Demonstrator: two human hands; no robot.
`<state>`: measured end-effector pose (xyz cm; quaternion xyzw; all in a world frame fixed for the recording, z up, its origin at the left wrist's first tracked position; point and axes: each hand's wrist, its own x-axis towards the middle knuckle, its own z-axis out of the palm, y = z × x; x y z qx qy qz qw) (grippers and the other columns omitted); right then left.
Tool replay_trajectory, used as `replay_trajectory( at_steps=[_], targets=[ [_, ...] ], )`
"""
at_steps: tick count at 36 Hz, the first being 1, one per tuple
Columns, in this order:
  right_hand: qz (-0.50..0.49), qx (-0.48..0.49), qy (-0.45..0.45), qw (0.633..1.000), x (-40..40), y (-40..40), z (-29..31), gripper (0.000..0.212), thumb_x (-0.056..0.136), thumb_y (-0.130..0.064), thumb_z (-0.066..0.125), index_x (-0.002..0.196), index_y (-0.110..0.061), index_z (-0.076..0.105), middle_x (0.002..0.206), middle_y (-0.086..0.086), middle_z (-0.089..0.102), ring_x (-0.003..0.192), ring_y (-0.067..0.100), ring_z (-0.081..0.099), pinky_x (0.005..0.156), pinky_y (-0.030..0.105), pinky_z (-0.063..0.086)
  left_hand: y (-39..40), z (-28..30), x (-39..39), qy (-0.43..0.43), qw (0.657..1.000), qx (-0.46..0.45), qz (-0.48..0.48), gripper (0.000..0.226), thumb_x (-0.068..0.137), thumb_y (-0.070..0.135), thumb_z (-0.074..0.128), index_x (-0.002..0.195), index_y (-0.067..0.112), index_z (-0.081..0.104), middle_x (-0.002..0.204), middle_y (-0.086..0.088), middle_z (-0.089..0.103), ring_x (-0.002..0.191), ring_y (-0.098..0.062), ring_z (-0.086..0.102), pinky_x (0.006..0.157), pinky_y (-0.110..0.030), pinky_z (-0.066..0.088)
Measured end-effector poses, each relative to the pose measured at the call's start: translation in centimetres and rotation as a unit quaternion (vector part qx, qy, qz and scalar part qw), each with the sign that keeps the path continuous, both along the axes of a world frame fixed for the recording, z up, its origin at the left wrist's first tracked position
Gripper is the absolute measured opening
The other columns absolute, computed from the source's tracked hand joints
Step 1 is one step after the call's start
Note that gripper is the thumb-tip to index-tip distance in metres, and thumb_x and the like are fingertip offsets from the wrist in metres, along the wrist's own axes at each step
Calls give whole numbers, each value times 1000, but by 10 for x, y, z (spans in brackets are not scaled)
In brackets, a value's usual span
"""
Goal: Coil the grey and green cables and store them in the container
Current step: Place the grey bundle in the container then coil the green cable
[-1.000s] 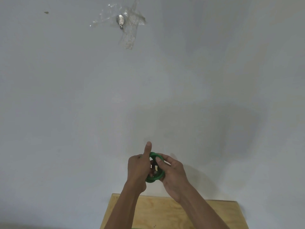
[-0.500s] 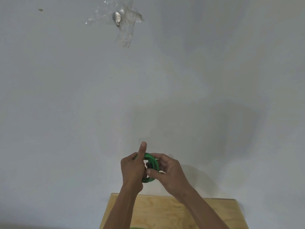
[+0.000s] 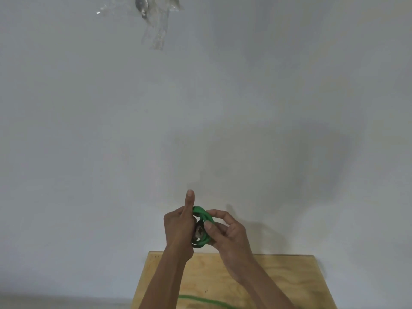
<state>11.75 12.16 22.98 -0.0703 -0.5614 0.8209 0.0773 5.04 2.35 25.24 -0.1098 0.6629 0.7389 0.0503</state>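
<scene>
Green cable (image 3: 203,219), wound into a small coil, sits between both hands, held up in front of a pale wall (image 3: 245,108) above the far edge of a plywood table (image 3: 289,282). The left hand (image 3: 178,228) is closed around the coil's left side, thumb pointing straight up. The right hand (image 3: 229,235) pinches the coil's right side between thumb and fingers. A loose length of the same cable trails across the tabletop below. Clear tape (image 3: 156,30) holds a small metal piece high on the wall.

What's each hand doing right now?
Left hand: closed on the green cable coil, thumb up.
Right hand: pinching the same coil's loops.
</scene>
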Motion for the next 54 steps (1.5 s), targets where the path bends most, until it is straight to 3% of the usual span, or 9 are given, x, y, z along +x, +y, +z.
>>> replay_trajectory(
  at_steps=[6, 10, 20, 23, 29, 38, 41, 47, 54],
  targets=[
    [-13, -7, -15, 1000, 14, 7, -3, 36, 80, -24, 77, 114, -15, 69, 96, 19, 76, 89, 34, 74, 89, 52, 58, 7, -7, 8, -17, 1000, -14, -22, 67, 83, 64, 66, 52, 7, 49, 52, -12, 39, 39, -22, 38, 43, -28, 36],
    [-47, 12, -29, 998, 22, 7, -8, 39, 78, -8, 82, 113, -16, 69, 91, 12, 78, 88, 32, 75, 88, 46, 60, 13, -12, 17, -20, 999, -27, -22, 78, 79, 69, 66, 64, -5, 49, 63, -15, 36, 47, -23, 33, 45, -30, 31],
    [-107, -13, -24, 994, 53, 17, -32, 34, 82, 1, 76, 106, -22, 75, 97, -1, 80, 96, 18, 76, 88, 30, 59, 35, -25, 47, -36, 997, -63, 33, 64, 88, 63, 60, 59, 10, 40, 55, -8, 32, 44, -19, 31, 48, -27, 31],
    [-108, -76, -50, 990, 59, 17, -41, 32, 80, -2, 78, 105, -22, 77, 101, 2, 79, 101, 21, 74, 96, 40, 56, 37, -29, 59, -30, 996, -67, 44, 64, 92, 60, 58, 66, 1, 53, 53, -7, 38, 45, -19, 36, 49, -28, 35],
    [-104, -167, -93, 976, 70, 3, -52, 32, 75, -11, 76, 107, -16, 76, 105, 12, 78, 110, 33, 70, 102, 49, 53, 28, -39, 73, -41, 993, -92, 67, 60, 93, 57, 59, 62, 7, 44, 48, -4, 37, 39, -16, 35, 49, -28, 34],
    [-152, -50, -91, 983, 75, -35, -58, 30, 86, -9, 74, 108, -31, 75, 101, 2, 79, 88, 12, 73, 88, 31, 59, 2, -56, 76, -55, 993, -64, 77, 57, 96, 55, 55, 66, 7, 47, 46, -4, 38, 41, -18, 36, 49, -30, 36],
    [-166, -68, -104, 978, 73, -47, -62, 30, 87, -4, 73, 112, -20, 74, 96, -3, 80, 88, 11, 74, 82, 25, 58, -13, -63, 75, -102, 993, -32, 50, 62, 96, 59, 49, 64, 6, 50, 46, -3, 44, 45, -20, 41, 55, -34, 40],
    [-197, -111, -149, 962, 70, -65, -77, 28, 84, -1, 74, 108, -15, 75, 100, 4, 79, 97, 22, 74, 92, 39, 56, -46, -79, 69, -135, 989, -15, -61, 65, 101, 59, 38, 82, 4, 67, 56, -8, 58, 50, -21, 52, 53, -30, 45],
    [-221, -162, -195, 942, 80, -70, -108, 31, 87, 4, 68, 118, 2, 68, 104, 18, 76, 89, 26, 73, 68, 29, 62, -78, -110, 65, -173, 971, -12, -166, 56, 104, 50, 41, 100, 3, 72, 81, -15, 75, 73, -24, 72, 61, -32, 54]
  ],
)
